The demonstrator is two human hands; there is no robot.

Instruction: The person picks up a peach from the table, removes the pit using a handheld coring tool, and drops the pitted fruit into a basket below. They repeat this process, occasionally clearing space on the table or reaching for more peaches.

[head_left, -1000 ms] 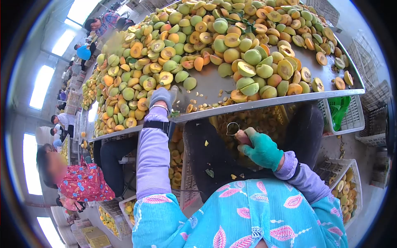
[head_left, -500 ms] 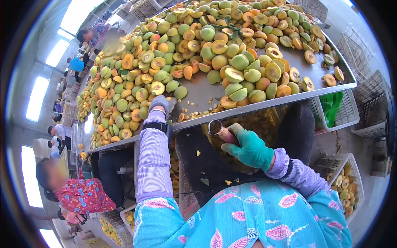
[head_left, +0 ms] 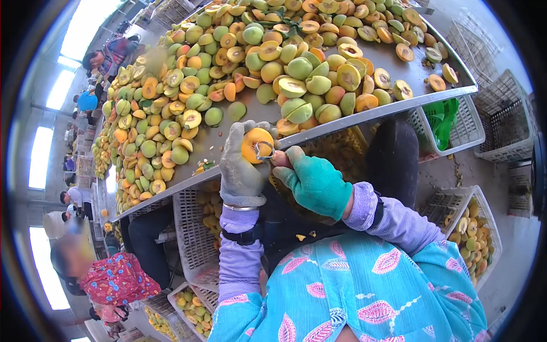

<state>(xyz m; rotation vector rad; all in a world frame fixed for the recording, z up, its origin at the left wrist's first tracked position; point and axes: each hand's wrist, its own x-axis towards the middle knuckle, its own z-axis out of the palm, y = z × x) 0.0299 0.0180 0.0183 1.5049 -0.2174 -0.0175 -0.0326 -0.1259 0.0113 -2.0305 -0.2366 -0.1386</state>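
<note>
My left hand [head_left: 236, 162], in a grey glove, is closed around an apricot half [head_left: 250, 143] with its orange cut face turned to the right. In my right hand [head_left: 320, 185], in a teal glove, is the stubby handle of a wire-loop pitting tool [head_left: 280, 159]. Its metal ring lies against the cut face of the fruit. Both hands are close together just off the front edge of the metal table [head_left: 342, 121]. Many halved apricots [head_left: 299, 68], green to orange, are heaped on the table beyond.
A white crate [head_left: 470, 128] with a green bag [head_left: 441, 122] stands right of the table. Fruit fills another crate [head_left: 473, 233] at lower right. A crate [head_left: 194, 245] sits beside my left arm. A person in a red patterned top [head_left: 119, 273] sits at left.
My left hand has come back from the fruit pile with an apricot half in it. My right hand has moved left and up, bringing the tool's ring to that fruit.
</note>
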